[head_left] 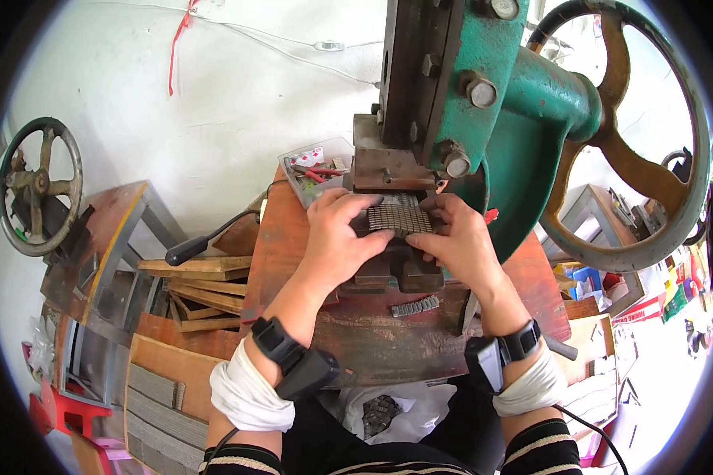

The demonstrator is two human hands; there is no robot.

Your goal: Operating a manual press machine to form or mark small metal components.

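Note:
My left hand (334, 237) and my right hand (466, 244) grip a grey block of small studded segments in rows (398, 218) from its two sides. Thumbs press its near edge, and the fingers curve round its far corners. The block lies at the dark metal base (420, 275) of a green press (471, 75), just in front of and below the press's steel head (388, 165). A short grey ridged strip (414, 306) rests apart on the table, nearer to me. The block's underside is hidden.
The reddish wooden table (356, 348) carries the press. A big handwheel (642, 170) rises at right. Behind my left hand stands a clear plastic bin (297, 178) of tools. Boards (202, 289) and a tray of grey strips (154, 396) are left; a white bag (416, 423) sits below.

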